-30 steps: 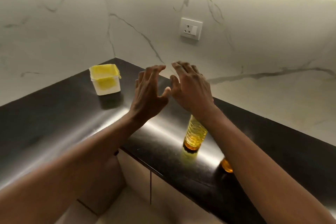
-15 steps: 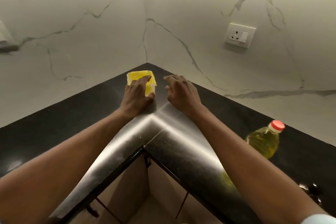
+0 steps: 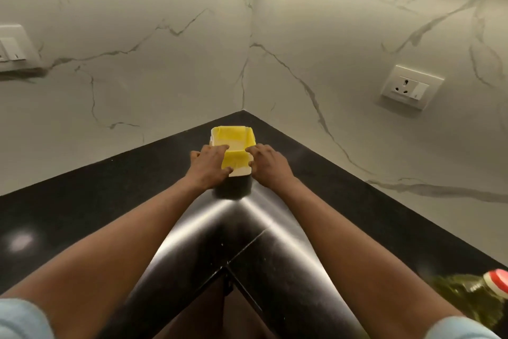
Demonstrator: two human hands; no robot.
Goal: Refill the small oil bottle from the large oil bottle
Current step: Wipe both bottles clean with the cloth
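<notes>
- No text, brand or number is legible anywhere.
- The oil bottle (image 3: 467, 298) at the lower right is blurred; it may carry a label, but none is readable.
- The wall socket (image 3: 409, 87) shows no legible marking.

**Colours on our corner counter**

We've got a black countertop (image 3: 82, 215) with fine pale specks and bright sheen streaks. The walls (image 3: 137, 63) are off-white marble with thin grey veins. Our tub (image 3: 238, 172) is white with a yellow lining folded over the rim. The socket plate (image 3: 409, 87) is white. The oil bottle (image 3: 472, 303) shows golden-yellow, with a red cap banded in white. Our sleeves (image 3: 19, 319) are light blue.
</notes>
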